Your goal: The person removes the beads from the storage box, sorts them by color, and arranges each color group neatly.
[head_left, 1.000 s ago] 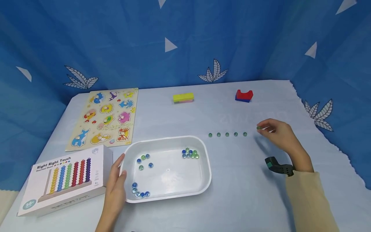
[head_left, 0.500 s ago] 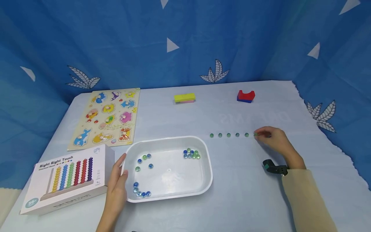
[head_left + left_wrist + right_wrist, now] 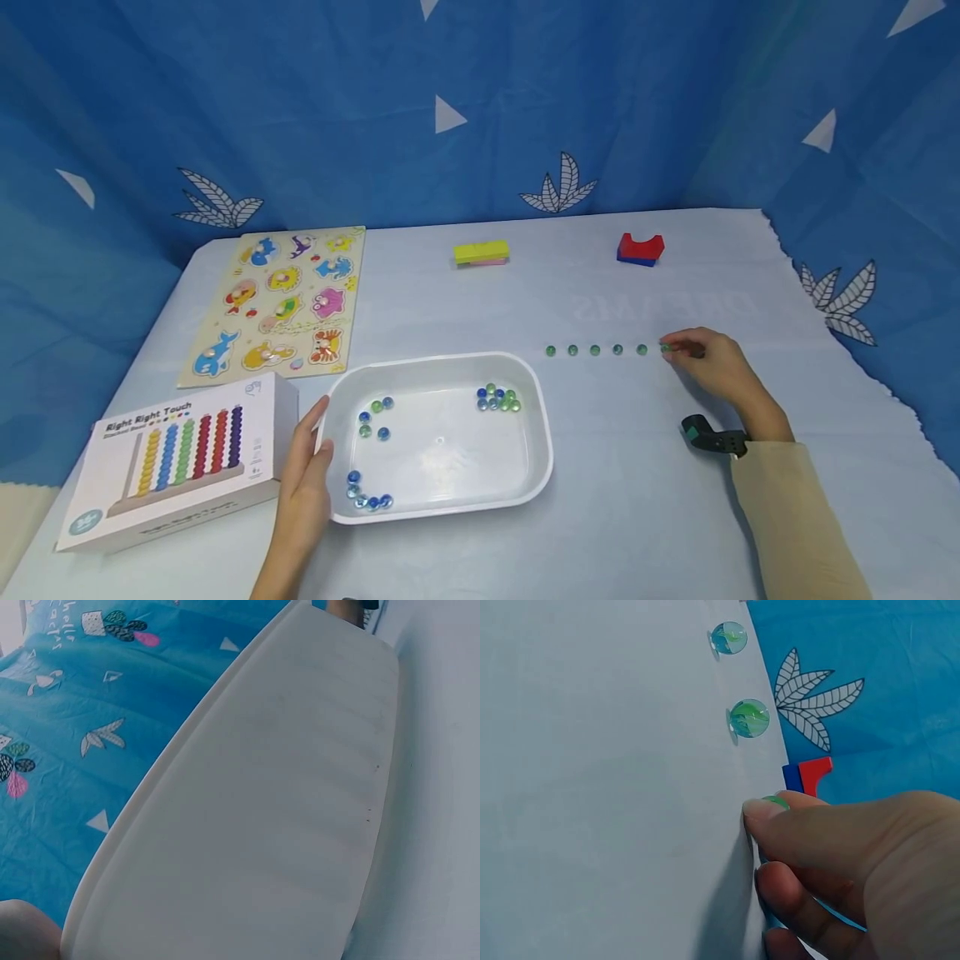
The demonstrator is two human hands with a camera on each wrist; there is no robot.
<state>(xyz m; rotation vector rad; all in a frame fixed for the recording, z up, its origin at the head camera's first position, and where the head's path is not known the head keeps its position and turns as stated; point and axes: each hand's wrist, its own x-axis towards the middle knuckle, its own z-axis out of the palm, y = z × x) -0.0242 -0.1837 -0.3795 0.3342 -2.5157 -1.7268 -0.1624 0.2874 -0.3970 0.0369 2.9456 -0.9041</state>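
Note:
My right hand (image 3: 708,360) pinches a green glass marble (image 3: 778,801) between thumb and forefinger, low over the cloth at the right end of a row. Several clear marbles with green or blue swirls, such as this marble (image 3: 595,350), stand spaced out to its left. In the right wrist view two of them show, the nearer being a green-swirled marble (image 3: 750,718). My left hand (image 3: 302,492) holds the left end of a white plastic tray (image 3: 442,512), thumb at the rim. Blue and green marbles (image 3: 498,398) lie in the tray, in groups at its right and left.
Left of the tray stand a boxed bead toy (image 3: 172,458) and a wooden sea-animal puzzle board (image 3: 273,308). At the back lie a yellow block (image 3: 482,251) over a pink one and a red arch block (image 3: 641,246) by a blue one. A blue curtain (image 3: 480,108) hangs behind.
My right hand has come down and left with the marble to the end of the row. The left hand stays at the tray; a couple of marbles at the tray's left have rolled slightly.

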